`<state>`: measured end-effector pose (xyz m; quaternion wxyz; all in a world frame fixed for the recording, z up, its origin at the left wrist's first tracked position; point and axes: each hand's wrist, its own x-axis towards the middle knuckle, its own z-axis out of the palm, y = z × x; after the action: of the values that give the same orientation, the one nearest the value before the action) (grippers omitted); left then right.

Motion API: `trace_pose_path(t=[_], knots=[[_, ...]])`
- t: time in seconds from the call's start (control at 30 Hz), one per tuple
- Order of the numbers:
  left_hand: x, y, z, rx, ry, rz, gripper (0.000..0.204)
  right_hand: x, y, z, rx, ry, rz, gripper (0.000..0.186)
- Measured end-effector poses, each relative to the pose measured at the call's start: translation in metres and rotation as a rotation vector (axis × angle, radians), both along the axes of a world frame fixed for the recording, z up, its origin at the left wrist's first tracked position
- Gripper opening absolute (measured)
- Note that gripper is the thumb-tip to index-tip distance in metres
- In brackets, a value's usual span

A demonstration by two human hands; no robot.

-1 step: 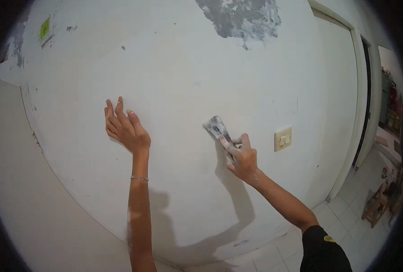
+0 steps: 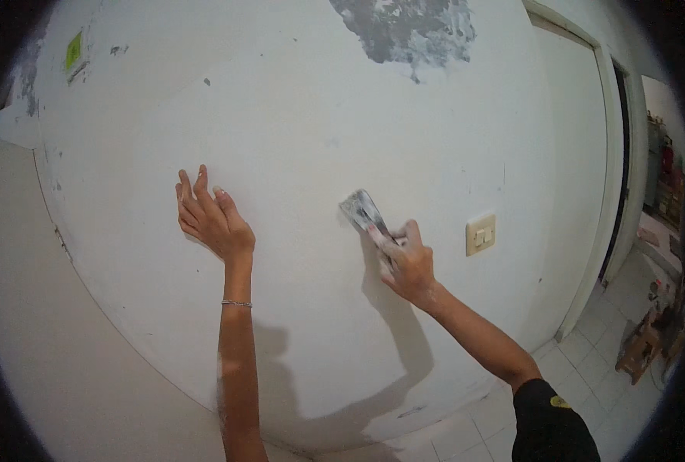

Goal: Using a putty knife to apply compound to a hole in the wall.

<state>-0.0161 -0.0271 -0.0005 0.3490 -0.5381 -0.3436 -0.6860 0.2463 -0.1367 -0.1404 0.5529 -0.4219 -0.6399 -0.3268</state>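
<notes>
My left hand [image 2: 215,223] rests against the white wall [image 2: 304,138], fingers spread and slightly bent, holding nothing. To the right, my right hand [image 2: 408,262] grips a putty knife [image 2: 362,209] smeared with white and grey filler, its flat blade held against the wall. White residue covers my right fingers. A cream light switch [image 2: 480,235] sits just right of this hand, and both arms cast shadows on the wall. Higher up is a rough grey patch [image 2: 408,31].
A small green square [image 2: 74,51] is on the upper left wall. At the right are a white door [image 2: 569,177], a narrow opening beside it, a cluttered area with shelves and a wooden stool [image 2: 639,346] on the tiled floor [image 2: 589,331]. A wall corner bends down the left side.
The putty knife and my right hand have shifted slightly up and to the left. My left hand stays in nearly the same place.
</notes>
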Motion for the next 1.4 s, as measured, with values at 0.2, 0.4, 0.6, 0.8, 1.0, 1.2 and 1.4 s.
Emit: trace_pose_path(t=[0.2,0.4,0.6,0.8,1.0,1.2,1.4], knots=[[0.0,0.003,-0.002,0.002,-0.012,0.0,0.044,-0.018,0.011,0.044,-0.005,0.038,-0.023,0.074],[-0.002,0.004,-0.002,0.016,0.002,-0.011,0.045,-0.007,0.015,0.049,0.049,0.022,0.013,0.072],[-0.001,0.003,-0.002,0.027,-0.003,0.012,0.044,0.027,-0.011,-0.05,-0.023,-0.012,-0.122,0.068],[-0.001,0.002,-0.002,-0.006,-0.004,0.033,0.044,0.014,0.005,-0.015,-0.006,0.061,-0.014,0.058],[0.0,0.0,-0.001,0.013,0.01,0.039,0.045,-0.011,0.003,0.036,0.12,0.082,0.062,0.06],[-0.001,-0.001,-0.001,0.005,0.012,0.004,0.046,-0.033,0.02,0.105,0.061,0.059,0.009,0.058],[-0.003,0.001,-0.001,-0.008,0.009,0.003,0.046,-0.023,0.027,0.098,0.09,0.036,0.052,0.066]])
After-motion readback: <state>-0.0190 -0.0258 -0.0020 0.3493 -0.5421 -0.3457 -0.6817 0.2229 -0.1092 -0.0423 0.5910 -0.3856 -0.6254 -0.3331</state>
